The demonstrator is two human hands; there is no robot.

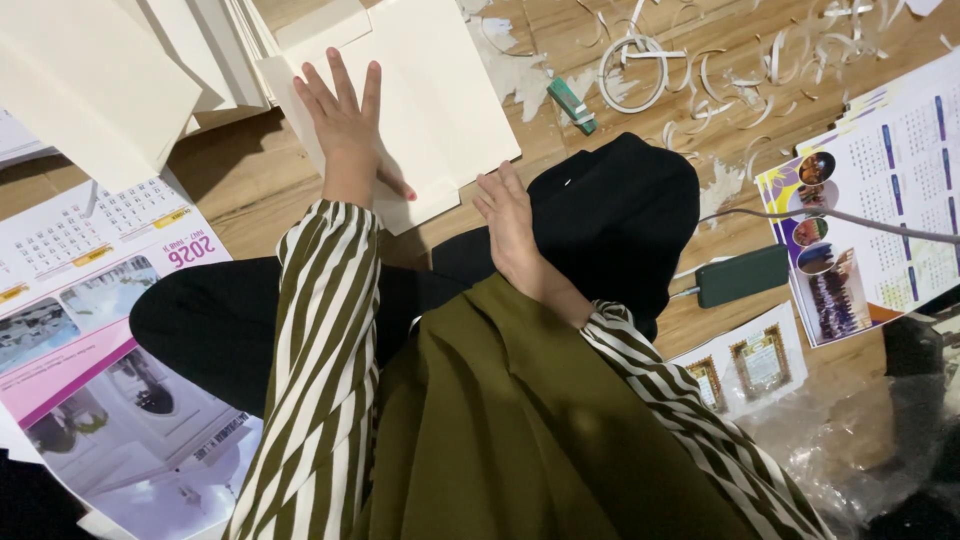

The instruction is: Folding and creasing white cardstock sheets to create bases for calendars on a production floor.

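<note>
A cream cardboard sheet (420,110) lies flat on the wooden floor, its near edge folded over.

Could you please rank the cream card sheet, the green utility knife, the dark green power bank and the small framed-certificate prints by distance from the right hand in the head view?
From the right hand:
1. Cream card sheet, just ahead-left, beside the fingertips.
2. Green utility knife, ahead on the floor.
3. Dark green power bank, out to the right.
4. Framed-certificate prints, right and nearer the body.

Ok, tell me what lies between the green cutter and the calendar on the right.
Head view: curled white paper strips on bare wooden floor, between cutter and calendar.
</note>
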